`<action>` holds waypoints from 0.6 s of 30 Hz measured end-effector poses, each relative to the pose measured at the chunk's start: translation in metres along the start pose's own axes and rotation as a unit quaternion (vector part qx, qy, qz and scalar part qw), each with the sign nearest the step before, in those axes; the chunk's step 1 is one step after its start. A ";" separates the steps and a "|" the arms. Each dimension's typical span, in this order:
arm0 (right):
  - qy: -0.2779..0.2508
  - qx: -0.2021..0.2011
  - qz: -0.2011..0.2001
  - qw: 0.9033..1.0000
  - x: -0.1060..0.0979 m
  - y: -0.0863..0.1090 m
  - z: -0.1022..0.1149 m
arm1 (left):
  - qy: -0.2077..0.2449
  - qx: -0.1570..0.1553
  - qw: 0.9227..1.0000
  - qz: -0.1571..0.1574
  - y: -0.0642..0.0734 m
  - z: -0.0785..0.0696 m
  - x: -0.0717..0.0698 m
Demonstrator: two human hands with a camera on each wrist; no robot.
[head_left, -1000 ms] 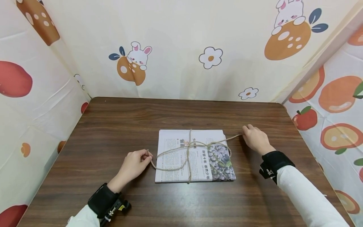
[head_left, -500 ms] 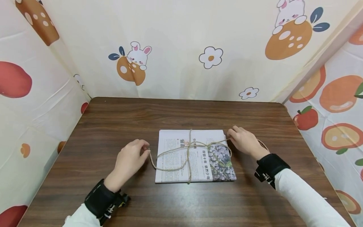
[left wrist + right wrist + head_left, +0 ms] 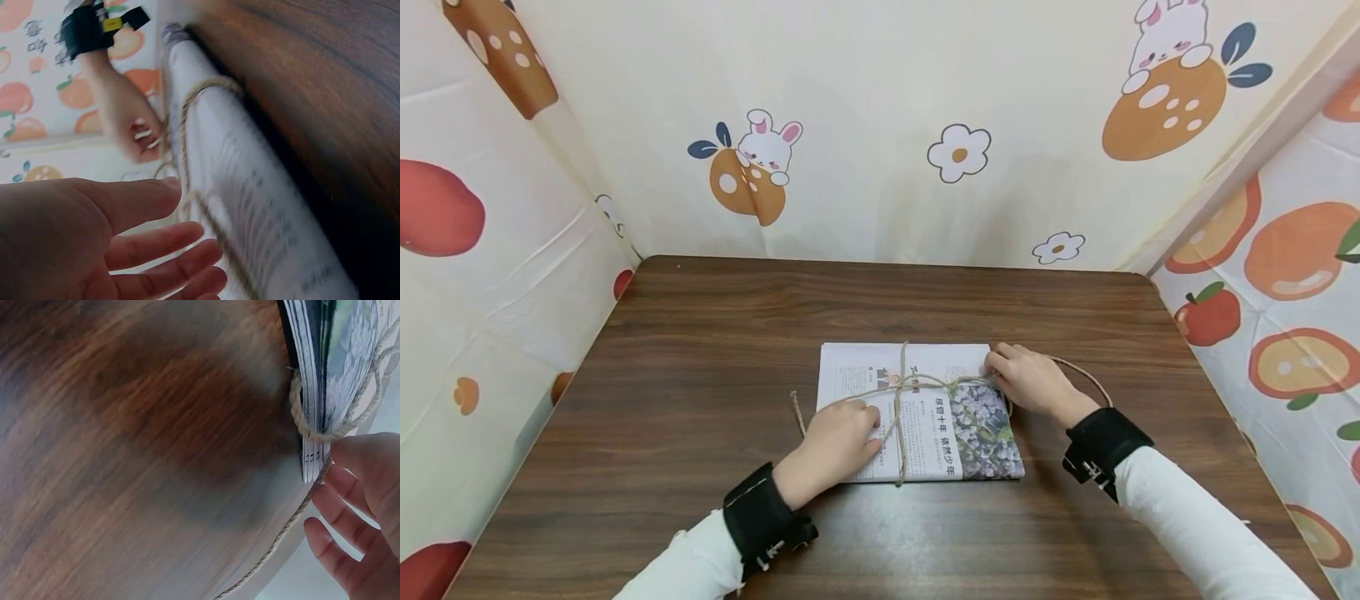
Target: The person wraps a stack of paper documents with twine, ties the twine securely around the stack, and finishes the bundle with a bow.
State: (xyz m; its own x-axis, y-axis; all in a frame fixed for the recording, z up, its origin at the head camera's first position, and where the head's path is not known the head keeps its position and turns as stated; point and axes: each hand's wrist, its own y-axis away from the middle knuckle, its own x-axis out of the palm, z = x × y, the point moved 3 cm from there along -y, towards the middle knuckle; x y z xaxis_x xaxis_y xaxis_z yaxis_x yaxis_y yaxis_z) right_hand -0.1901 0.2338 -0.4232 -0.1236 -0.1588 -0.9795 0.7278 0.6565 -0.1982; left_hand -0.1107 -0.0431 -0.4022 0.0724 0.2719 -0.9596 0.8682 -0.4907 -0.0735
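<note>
A folded newspaper stack (image 3: 928, 450) lies on the table, bound crosswise with twine (image 3: 898, 417) that is looped near its right half. My left hand (image 3: 838, 437) is over the stack's left part, hiding some of the twine there. In the left wrist view that hand's thumb and fingers (image 3: 165, 240) are extended and apart, close to the crossing of the cord. At the stack's upper right edge, my right hand (image 3: 1030, 379) pinches the twine (image 3: 353, 425) between thumb and fingers. A loose tail of twine (image 3: 269, 550) trails from it across the table.
The brown wooden table (image 3: 715, 333) extends around the stack. Behind it stands a cream printed curtain (image 3: 865, 100), with a fruit-patterned sheet (image 3: 1300, 292) along the right side. One free twine end (image 3: 797, 412) sticks out left of the stack.
My left hand has let go of the left twine end and moved right onto the newspaper. The right hand has slid left along the twine to the stack's edge.
</note>
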 end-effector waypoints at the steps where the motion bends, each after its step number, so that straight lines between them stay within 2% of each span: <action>1: 0.002 0.000 0.003 1.000 0.001 0.000 0.000 | -0.009 0.006 1.000 0.001 -0.003 -0.002 0.003; 6: 0.014 0.001 0.016 1.000 0.004 0.000 0.002 | -0.029 0.015 0.999 0.006 -0.016 -0.008 0.012; 10: 0.021 0.000 0.015 1.000 0.006 0.000 0.002 | -0.037 0.015 0.999 0.005 -0.020 -0.009 0.014; 14: 0.024 0.010 0.007 1.000 0.006 0.001 0.000 | -0.036 0.024 0.999 -0.001 -0.016 -0.007 0.011; 18: 0.028 0.022 0.005 0.999 0.006 0.002 -0.003 | -0.021 0.024 0.999 -0.006 -0.006 -0.001 0.007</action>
State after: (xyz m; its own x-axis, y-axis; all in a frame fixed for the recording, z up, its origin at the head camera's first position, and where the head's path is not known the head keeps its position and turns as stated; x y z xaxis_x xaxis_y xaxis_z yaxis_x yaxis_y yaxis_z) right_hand -0.1911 0.2363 -0.4298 -0.1528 -0.1105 -0.9821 0.7582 0.6243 -0.1882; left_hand -0.1146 -0.0372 -0.4081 0.0406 0.2432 -0.9691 0.8444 -0.5269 -0.0969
